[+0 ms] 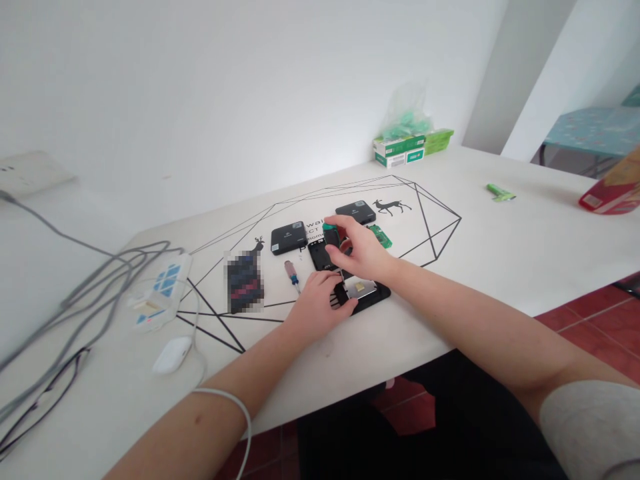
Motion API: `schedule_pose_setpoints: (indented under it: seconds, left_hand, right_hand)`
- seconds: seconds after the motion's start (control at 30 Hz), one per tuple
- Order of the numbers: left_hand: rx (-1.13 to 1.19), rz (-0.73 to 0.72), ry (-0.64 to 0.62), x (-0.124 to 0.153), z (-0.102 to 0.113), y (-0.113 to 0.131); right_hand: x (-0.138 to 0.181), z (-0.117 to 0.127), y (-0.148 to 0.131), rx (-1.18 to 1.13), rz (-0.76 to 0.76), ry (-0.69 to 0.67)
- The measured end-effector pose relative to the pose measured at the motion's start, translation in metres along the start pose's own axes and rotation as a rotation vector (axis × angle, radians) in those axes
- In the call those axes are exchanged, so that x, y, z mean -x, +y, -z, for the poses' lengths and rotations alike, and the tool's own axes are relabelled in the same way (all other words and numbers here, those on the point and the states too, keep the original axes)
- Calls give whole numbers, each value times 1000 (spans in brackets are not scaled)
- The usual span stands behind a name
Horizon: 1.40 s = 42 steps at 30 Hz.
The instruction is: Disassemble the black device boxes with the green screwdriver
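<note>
My left hand [317, 301] holds down an opened black device case [379, 297] near the table's front edge, thumb and fingers against its left side. A silvery metal plate [364, 288] lies in this case. My right hand [364, 248] grips a screwdriver with a green handle end [328, 227], its shaft pointing down towards the case. Exactly where the tip touches cannot be made out. Just behind lies an empty black shell [320, 257], partly covered by my right hand. A green circuit board [381, 237] shows beyond that hand.
Two closed black boxes [289, 238] lie further back. Left are a second screwdriver [291, 271], a blurred dark item [245, 283], a power strip [167, 288], a white earphone case [173, 355] and tangled cables [107, 293]. Small cartons [399, 147] stand by the wall; a red package [613, 190] lies right.
</note>
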<state>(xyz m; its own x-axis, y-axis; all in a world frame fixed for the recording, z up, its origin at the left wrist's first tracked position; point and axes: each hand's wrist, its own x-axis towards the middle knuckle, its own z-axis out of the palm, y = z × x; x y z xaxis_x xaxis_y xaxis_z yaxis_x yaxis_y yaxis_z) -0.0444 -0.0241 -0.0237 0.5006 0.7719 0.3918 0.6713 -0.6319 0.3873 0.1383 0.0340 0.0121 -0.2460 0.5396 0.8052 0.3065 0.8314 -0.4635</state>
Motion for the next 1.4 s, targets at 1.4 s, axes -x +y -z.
schedule_pose_setpoints:
  seconds: [1.4]
  left_hand:
    - [7, -13, -63, -1, 5, 2]
  right_hand:
    - [-5, 18, -5, -491, -184, 23]
